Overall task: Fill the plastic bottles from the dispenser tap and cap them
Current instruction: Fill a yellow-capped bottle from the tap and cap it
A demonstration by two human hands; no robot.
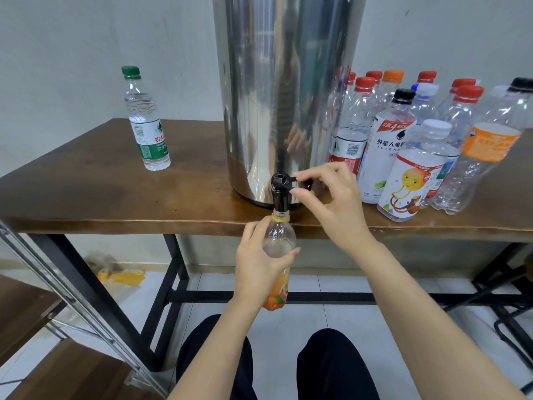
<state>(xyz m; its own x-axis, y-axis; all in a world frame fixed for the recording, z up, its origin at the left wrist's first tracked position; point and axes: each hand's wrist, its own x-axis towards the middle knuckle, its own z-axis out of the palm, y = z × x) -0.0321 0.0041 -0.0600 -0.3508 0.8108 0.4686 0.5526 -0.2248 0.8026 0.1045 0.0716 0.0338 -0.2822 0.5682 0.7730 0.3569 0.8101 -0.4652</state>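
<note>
Now, from the head camera: a seated person's left hand [259, 256] wraps round the shoulder of an uncapped bottle [282, 239], holding its mouth up under the black tap [280, 192] of a tall steel dispenser [288, 96] that stands at the front edge of a wooden desk [115, 197]; the bottle hangs below the desk edge, upright, a yellow ring [280, 217] at its neck and an orange label down by the wrist; the right hand [334, 203] pinches the tap's small lever [290, 180] between thumb and forefinger, the other fingers loosely curled; whether water is running, or how full the bottle is, cannot be told, since palm and label hide the level. A green-capped bottle [147, 122] of clear water stands alone on the desk to the left of the dispenser; a crowd of capped bottles [403, 145], most looking empty, waits to its right. The filling step looks best done with the mouth kept centred under the spout and the bottle plumb; the lever eased rather than snapped; the clear shoulder watched so flow is cut before the neck floods; a slack grip risks a slip or spill onto the lap below.
</note>
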